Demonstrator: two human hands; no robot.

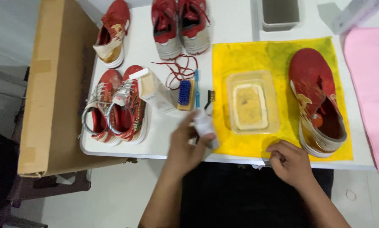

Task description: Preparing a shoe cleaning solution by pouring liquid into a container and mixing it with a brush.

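My left hand [188, 145] is closed around a small white bottle [205, 126] near the table's front edge, just left of the yellow cloth [278, 55]. My right hand [287, 162] rests curled at the cloth's front edge, fingers closed with nothing visible in them. On the cloth sit a clear plastic tub [251, 102] with a yellowish sponge inside and a red shoe [318, 101] with a gold and white sole. A blue-bristled wooden brush [184, 93], a blue-handled brush [197, 84] and a small dark brush [209, 98] lie just beyond my left hand.
A white carton [155, 90] lies by a laced pair of red shoes [115, 107]. More red shoes [179, 25] and a single shoe [112, 33] sit farther back, with loose red laces [179, 69]. A grey bin [280, 14], pink cloth [371, 88] and cardboard sheet [50, 84] border the table.
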